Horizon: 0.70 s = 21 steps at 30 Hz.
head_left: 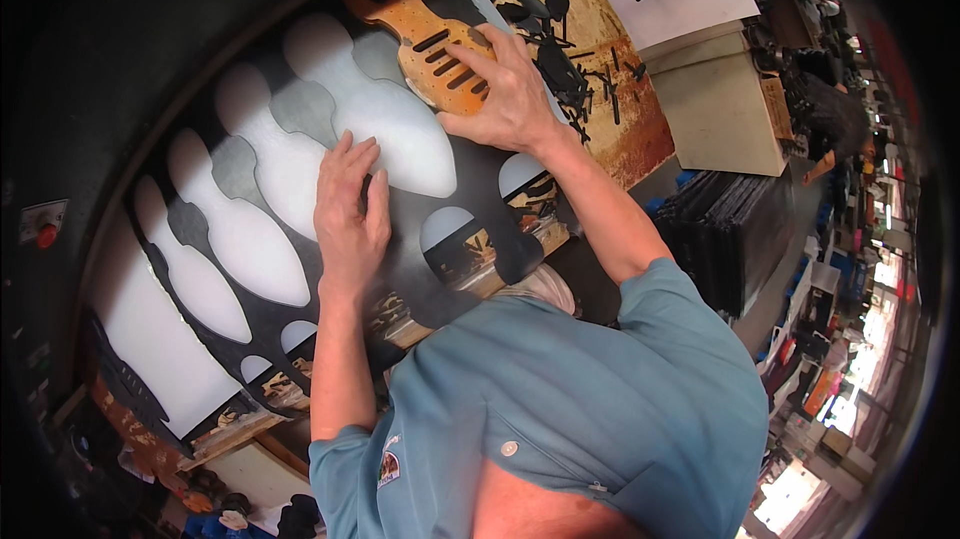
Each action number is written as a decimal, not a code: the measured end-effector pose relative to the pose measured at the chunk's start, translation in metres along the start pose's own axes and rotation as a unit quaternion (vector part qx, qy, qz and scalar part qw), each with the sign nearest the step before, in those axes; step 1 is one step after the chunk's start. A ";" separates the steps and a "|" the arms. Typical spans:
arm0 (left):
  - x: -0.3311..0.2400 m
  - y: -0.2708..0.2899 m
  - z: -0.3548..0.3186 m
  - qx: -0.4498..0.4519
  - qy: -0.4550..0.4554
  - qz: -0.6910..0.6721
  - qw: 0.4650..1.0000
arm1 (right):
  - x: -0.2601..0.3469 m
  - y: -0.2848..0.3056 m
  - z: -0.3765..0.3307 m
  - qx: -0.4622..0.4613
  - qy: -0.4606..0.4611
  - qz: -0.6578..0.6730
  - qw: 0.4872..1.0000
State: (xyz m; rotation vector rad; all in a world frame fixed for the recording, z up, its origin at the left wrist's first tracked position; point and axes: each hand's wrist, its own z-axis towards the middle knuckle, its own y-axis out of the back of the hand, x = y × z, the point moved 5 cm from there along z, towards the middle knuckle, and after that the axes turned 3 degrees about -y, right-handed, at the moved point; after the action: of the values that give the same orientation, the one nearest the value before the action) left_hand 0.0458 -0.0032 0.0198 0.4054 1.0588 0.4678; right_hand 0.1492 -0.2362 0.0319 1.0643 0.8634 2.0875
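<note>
The right hand [505, 89] pressed the orange cutting die [430, 44], grip flat and holding nothing; the left hand [350, 204] lay flat on the black sheet [480, 209]. The sheet could slip, misaligning the die.

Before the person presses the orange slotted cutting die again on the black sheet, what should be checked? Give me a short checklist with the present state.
1. Left hand flat on the black sheet with shoe-sole-shaped cutouts: ok.
2. Right hand on the orange slotted cutting die: ok.
3. Die over uncut black material: cannot tell, the hand covers its edge.
4. Fingers away from the die's edge: not ok, the right fingers lie across the slots.
5. Loose black offcuts away from the die: not ok, they lie just beside it.
</note>
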 end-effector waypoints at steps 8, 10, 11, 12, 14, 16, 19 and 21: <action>-0.018 0.020 -0.017 0.006 0.040 -0.018 0.999 | -0.002 0.004 -0.003 0.037 -0.019 0.013 0.999; -0.028 0.032 -0.037 0.005 0.019 0.011 1.000 | -0.003 0.004 -0.006 0.039 -0.018 0.006 0.999; -0.032 0.039 -0.050 0.007 0.025 0.028 0.999 | -0.004 0.005 -0.008 0.032 -0.015 0.010 0.999; -0.039 0.046 -0.065 -0.007 0.017 0.013 1.000 | -0.005 0.005 -0.011 0.021 -0.011 0.015 1.000; -0.053 0.059 -0.101 -0.019 0.056 -0.015 0.998 | -0.005 0.011 -0.026 0.003 -0.019 0.020 1.000; -0.067 0.062 -0.136 -0.025 0.098 -0.023 0.995 | -0.002 0.016 -0.043 -0.030 -0.025 0.038 0.998; -0.072 0.041 -0.156 -0.047 0.015 0.036 0.998 | -0.002 0.014 -0.042 -0.066 -0.045 0.074 0.994; -0.075 0.027 -0.159 -0.005 -0.012 0.166 0.986 | 0.002 0.018 -0.034 -0.077 -0.032 0.063 0.995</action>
State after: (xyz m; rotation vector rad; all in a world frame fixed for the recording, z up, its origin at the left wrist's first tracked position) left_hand -0.1319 -0.0071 0.0193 0.5806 0.9676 0.7616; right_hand 0.1156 -0.2540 0.0312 1.1226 0.6070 2.1717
